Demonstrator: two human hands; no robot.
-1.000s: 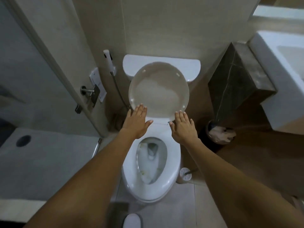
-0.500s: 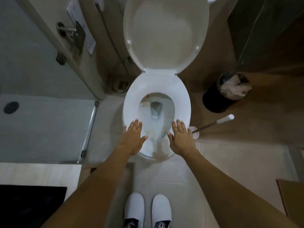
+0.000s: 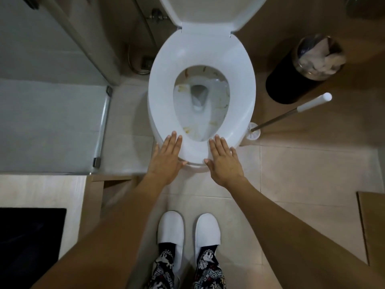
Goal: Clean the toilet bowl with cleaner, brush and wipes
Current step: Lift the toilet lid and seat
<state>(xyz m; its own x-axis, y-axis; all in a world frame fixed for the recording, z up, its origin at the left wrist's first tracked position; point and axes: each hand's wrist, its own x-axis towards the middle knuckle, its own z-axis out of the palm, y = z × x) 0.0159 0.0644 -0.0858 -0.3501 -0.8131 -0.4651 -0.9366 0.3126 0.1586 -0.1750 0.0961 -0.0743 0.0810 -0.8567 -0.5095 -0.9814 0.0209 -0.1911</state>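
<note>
Nearest the camera, two white slip-on slippers (image 3: 188, 231) stand side by side on the pale tiled floor (image 3: 302, 174), below patterned trouser legs.

Both forearms extend forward from the bottom corners of the frame. The left hand (image 3: 166, 157) and the right hand (image 3: 224, 159) are flat, fingers straight and held close together, thumbs turned inward. Neither hand holds anything. The fingertips overlap the front edge of the white oval toilet seat (image 3: 201, 51); whether they touch it or hover above it cannot be determined.

Change over the last second: the hands were at the base of the raised white lid (image 3: 210, 11), then near the front half of the seat, and are now at its front edge. The camera has tilted down and closer, and the feet have come into view. The lid remains up and the seat remains down.

The task's object, the white ceramic toilet bowl (image 3: 200, 101), lies directly ahead, with brown-yellow stains on its inner wall. Judgement: no cleaning step has begun.

To the right, just beside the bowl, a toilet brush with a metal shaft and white handle (image 3: 291, 112) stands tilted in its white holder (image 3: 255, 133). Beyond it is a black cylindrical waste bin (image 3: 291, 84) lined with clear plastic and holding crumpled tissue. No cleaner bottle or wipes are in view.
</note>
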